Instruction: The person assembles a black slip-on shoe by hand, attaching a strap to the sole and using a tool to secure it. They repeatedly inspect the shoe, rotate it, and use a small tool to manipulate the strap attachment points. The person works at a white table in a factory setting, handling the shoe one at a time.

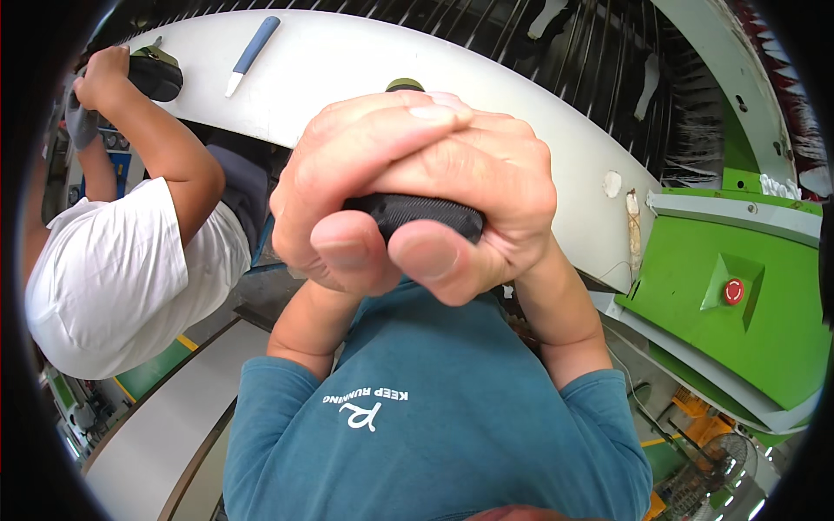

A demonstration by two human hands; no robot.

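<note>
Close in front of me, both hands are wrapped round a black shoe [426, 211], raised above the white table. Most of it is hidden; a ribbed black end shows above my thumbs, and a bit of olive green rim [405, 85] peeks out past my fingers. My left hand [326, 187] closes on it from the left, its fingers lapping over those of my right hand [508, 178], which grips from the other side. The two thumbs press side by side under the black end.
A blue-handled tool with a pale blade [252, 56] lies on the white table [347, 52]. At left, a co-worker in a white shirt [122, 278] handles a similar black shoe [156, 76]. Dark racks with bristles line the far side. A green machine with a red button [734, 291] stands right.
</note>
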